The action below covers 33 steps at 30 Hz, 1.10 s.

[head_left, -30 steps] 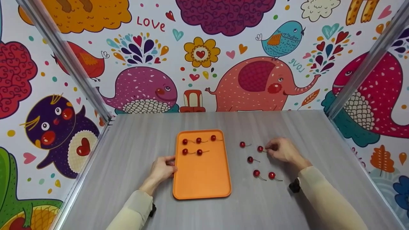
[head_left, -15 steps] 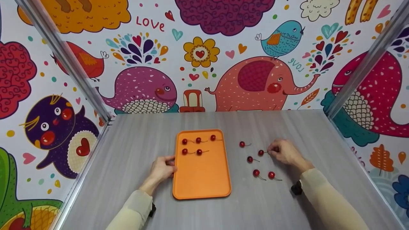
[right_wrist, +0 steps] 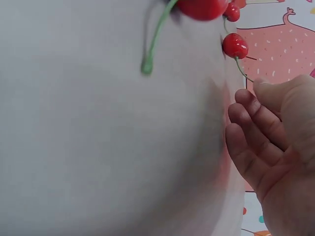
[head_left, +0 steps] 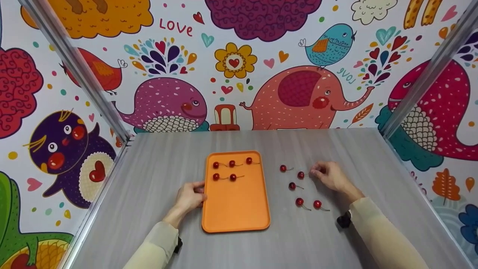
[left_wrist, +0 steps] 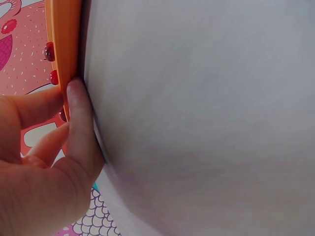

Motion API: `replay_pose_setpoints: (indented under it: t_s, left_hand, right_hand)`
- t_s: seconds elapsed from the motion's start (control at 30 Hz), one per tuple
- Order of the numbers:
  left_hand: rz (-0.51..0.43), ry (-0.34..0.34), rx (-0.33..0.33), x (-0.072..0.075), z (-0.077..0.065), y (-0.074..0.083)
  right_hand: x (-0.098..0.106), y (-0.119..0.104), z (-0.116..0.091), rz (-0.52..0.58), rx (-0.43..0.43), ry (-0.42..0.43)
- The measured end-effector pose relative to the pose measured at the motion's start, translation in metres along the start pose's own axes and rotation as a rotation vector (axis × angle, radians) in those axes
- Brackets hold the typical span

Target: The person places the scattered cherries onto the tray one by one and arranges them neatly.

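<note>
On the orange tray (head_left: 236, 209) lie several red cherries (head_left: 232, 163) in two rows near its far end. My left hand (head_left: 189, 197) holds the tray's left rim; in the left wrist view its fingertips (left_wrist: 75, 88) meet the tray's side wall. Right of the tray, my right hand (head_left: 328, 175) pinches the stem of a cherry (head_left: 301, 175) between thumb and fingers. In the right wrist view the thin green stem runs from that cherry (right_wrist: 235, 45) to the thumb tip. The other fingers of this hand are loosely bent.
Several more stemmed cherries lie loose on the grey table (head_left: 157, 160): one farther back (head_left: 283, 168), one just in front (head_left: 292, 185), two nearer me (head_left: 299, 202). Metal posts (head_left: 80, 78) and cartoon-printed walls (head_left: 175, 104) bound the table.
The pinched cherry shifted a little toward me, then back and left toward the tray, along with my right hand. My left hand and the tray stay in place.
</note>
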<state>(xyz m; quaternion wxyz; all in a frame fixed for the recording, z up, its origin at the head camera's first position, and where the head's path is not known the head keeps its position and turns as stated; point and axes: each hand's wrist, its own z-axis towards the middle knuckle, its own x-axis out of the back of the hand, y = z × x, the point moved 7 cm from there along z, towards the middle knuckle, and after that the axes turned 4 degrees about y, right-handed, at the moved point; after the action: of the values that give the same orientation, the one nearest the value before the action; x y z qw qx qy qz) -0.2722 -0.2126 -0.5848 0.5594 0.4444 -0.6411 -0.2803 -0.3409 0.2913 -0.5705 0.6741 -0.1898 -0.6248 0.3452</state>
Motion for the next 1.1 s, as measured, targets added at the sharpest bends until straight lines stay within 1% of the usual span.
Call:
replay_pose_setpoints:
  t_s: [0.13,0.23,0.5,0.67,0.83,1.1]
  left_hand:
    - [0.001,0.001,0.001,0.000,0.000,0.000]
    - [-0.004,0.001,0.004,0.000,0.000,0.000]
    - [-0.008,-0.001,0.007,0.000,-0.001,0.000]
    - [0.000,-0.002,0.001,0.000,-0.001,0.000]
    - [-0.001,-0.005,0.001,-0.001,-0.002,0.001]
    - [-0.021,0.001,0.006,0.000,-0.001,0.000]
  right_hand:
    - [-0.001,0.002,0.002,0.124,-0.099,0.023]
    - [-0.001,0.000,0.003,0.196,-0.145,0.051]
    - [-0.010,-0.015,0.008,0.397,-0.180,0.120]
    - [-0.018,-0.030,0.013,0.467,-0.170,0.166]
    - [-0.031,-0.042,0.016,0.500,-0.179,0.189]
    - [-0.052,-0.056,0.020,0.537,-0.219,0.171]
